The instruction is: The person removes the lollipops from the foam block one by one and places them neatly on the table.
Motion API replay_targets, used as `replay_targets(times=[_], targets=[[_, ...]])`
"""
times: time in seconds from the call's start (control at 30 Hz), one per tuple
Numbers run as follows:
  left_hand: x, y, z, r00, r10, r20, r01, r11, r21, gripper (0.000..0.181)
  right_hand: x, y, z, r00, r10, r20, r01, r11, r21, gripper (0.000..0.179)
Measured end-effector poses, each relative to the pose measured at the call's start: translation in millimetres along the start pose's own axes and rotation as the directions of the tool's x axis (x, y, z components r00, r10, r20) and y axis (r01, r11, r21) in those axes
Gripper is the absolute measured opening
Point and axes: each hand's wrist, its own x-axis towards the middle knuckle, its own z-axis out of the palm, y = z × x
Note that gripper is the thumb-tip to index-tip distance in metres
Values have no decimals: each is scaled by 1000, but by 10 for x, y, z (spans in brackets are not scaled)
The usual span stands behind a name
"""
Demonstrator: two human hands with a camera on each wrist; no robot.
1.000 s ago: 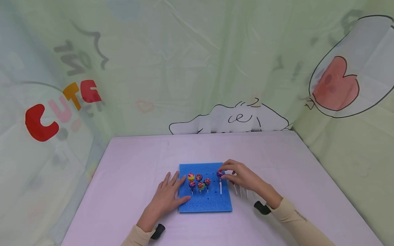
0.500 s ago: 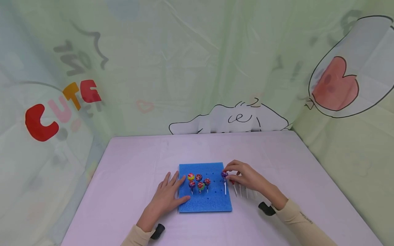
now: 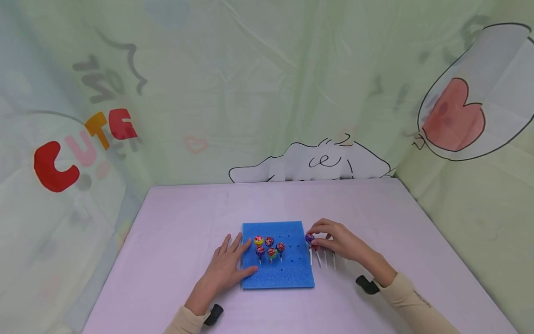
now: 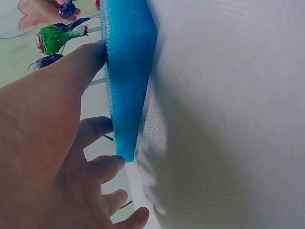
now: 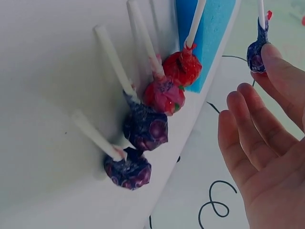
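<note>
Just over the right edge of the blue foam slab point(image 3: 277, 278), my right hand point(image 3: 340, 239) is pinching a purple lollipop point(image 3: 309, 238) by its wrapped candy. Thumb and index are gripping; the other fingers are resting loosely bent, off it. Judging by the hold, I'm taking it by the candy so the white stick is staying bare; the stick is pointing toward the near side. Whether its tip is touching anything, I'm not able to tell.

At the slab's left edge, my left hand point(image 3: 227, 265) is resting with fingers spread, thumb and index lying on the blue, grasping nothing. Probably I'm steadying the slab so it isn't sliding.

On the left and middle of the slab, five lollipops point(image 3: 272, 252) are standing candy-up, bunched close; presumably the foam is propping them by their sunken sticks. Small holes point(image 3: 300, 258) are showing farther right and near.

Right of the slab, four loose lollipops point(image 5: 145, 128) are lying in a row on the worktop point(image 3: 187, 222): red just beside the foam, two dark purple ones farthest off. Sticks are pointing near, candy far, likely lined up for easy reach. From the head view, my right hand is hiding most of their candy. Behind everything, a pale green cloth wall point(image 3: 250, 93) is hanging.
</note>
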Motion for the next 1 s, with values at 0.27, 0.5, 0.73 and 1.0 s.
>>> replay_targets(times=[0.27, 0.5, 0.73, 1.0], targets=[[3, 9, -12, 1000, -8, 0, 8, 1000, -11, 81, -59, 37, -45, 1000, -4, -14, 4, 1000, -15, 25], [-6, 12, -17, 1000, 2, -4, -2, 1000, -23, 80, -103, 85, -104, 999, 33, -5, -33, 999, -28, 27], [-5, 11, -20, 1000, 2, 1, -2, 1000, -14, 80, -152, 146, -146, 1000, 12, 0, -12, 999, -40, 27], [2, 9, -13, 1000, 3, 3, -3, 1000, -21, 80, -204, 172, -207, 1000, 22, -3, -22, 998, -57, 26]])
